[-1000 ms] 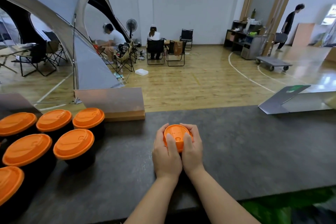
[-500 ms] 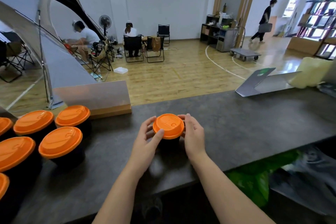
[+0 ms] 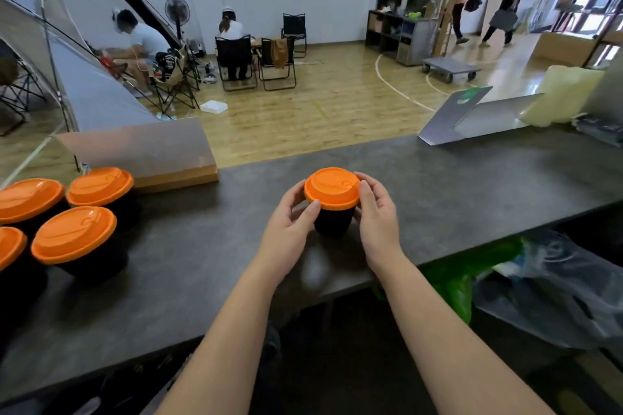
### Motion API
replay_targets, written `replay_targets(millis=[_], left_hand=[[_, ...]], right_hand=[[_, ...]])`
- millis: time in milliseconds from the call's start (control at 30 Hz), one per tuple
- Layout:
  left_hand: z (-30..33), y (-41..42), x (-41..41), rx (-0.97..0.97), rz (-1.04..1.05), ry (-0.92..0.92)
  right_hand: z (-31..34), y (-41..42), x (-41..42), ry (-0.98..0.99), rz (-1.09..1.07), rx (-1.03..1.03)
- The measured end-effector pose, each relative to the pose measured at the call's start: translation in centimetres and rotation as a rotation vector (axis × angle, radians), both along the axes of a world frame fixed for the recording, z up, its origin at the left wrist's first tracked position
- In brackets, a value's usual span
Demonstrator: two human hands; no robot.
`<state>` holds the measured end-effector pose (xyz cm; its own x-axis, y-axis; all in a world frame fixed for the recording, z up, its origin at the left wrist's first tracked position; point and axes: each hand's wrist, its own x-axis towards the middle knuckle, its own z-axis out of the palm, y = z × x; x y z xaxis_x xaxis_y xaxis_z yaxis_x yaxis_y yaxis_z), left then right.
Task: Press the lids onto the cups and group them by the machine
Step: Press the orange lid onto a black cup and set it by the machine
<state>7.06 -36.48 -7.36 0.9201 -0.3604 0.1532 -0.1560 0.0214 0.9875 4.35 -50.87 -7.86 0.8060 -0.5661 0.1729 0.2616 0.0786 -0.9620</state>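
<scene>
A black cup [image 3: 333,222] with an orange lid [image 3: 332,188] stands on the dark grey counter [image 3: 472,185], in the middle. My left hand [image 3: 292,222] grips its left side, thumb tip on the lid's rim. My right hand [image 3: 376,212] curls around its right side, fingertips at the lid's edge. Several more black cups with orange lids [image 3: 74,234] stand grouped at the counter's left end.
A wood-based clear sign holder [image 3: 141,158] stands behind the grouped cups. A folded grey stand [image 3: 472,114] and a pale yellow object [image 3: 563,94] sit at the far right. Green and clear plastic bags [image 3: 539,293] lie below the counter's edge. People and chairs are beyond.
Both hands shifted from pressing down on top of the lid to holding the cup's sides. The camera view turned to the right, so fewer grouped cups show.
</scene>
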Motion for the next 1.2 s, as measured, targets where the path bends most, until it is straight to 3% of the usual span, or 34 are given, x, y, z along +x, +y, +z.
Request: replay_targets(millis=[667,1200], left_hand=[[1.0,-33.8,-6.7,-0.007,-0.120,-0.029],[1.4,-52.9,0.8,0.020,-0.228,-0.007]], right_hand=[[1.1,-32.0,-9.0,0.132,-0.196,-0.141],[1.9,-49.5,-3.2,0.169,-0.404,-0.123]])
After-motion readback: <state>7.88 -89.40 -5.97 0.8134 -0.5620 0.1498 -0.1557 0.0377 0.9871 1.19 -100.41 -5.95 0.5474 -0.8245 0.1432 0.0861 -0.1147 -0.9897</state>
